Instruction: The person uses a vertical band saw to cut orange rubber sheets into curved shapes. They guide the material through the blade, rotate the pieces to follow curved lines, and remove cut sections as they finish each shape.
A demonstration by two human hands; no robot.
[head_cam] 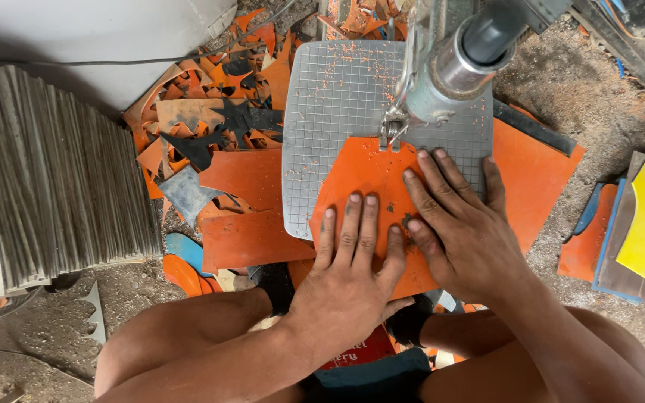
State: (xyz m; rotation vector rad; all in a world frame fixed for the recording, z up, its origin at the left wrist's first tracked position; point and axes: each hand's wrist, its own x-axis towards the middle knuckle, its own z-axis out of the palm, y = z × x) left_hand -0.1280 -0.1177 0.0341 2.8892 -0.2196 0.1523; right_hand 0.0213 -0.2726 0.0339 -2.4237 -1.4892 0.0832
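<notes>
Dusty workshop floor, orange offcuts (pixel 210 97) around: left hand (pixel 349 261) and right hand (pixel 457 224), both spread flat, press orange sheet (pixel 360 179) on gridded saw plate (pixel 337 97) at blade (pixel 391 134); cutting underway, next move likely needs slow, steady feeding.

- a single head-worn view, looking almost straight down from above the seated person's lap.
- it faces forward over the knees to the gridded saw table (pixel 322 112).
- close in: both forearms enter from the bottom edge.
</notes>
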